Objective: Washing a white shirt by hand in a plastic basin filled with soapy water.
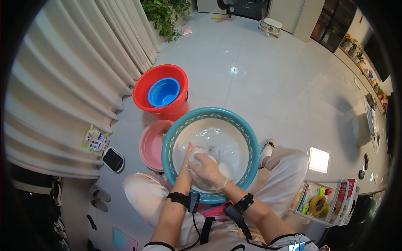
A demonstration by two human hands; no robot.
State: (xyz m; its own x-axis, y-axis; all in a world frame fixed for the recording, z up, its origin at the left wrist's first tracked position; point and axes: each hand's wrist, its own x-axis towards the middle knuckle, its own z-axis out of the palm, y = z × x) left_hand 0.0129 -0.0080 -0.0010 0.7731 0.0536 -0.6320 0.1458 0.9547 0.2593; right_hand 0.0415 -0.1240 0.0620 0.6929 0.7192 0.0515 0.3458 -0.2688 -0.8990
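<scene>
A large teal-rimmed basin [253,157] with a white inside and a pale petal pattern stands between my knees, holding water. A wet white cloth [201,183] is bunched at its near left side, partly under water. My left hand [187,161] is against the left side of the cloth, thumb raised, its other fingers hidden. My right hand [207,168], in a thin clear glove, presses onto the cloth from the right with bent fingers. Both hands hold the cloth between them, low inside the basin.
A pink basin [147,146] sits left of the teal one. Behind it stands a red bucket [176,73] with a blue basin [164,91] inside. A detergent pouch [96,140] lies by the curtain [78,84]. On the right is a white rack [333,204] of small items.
</scene>
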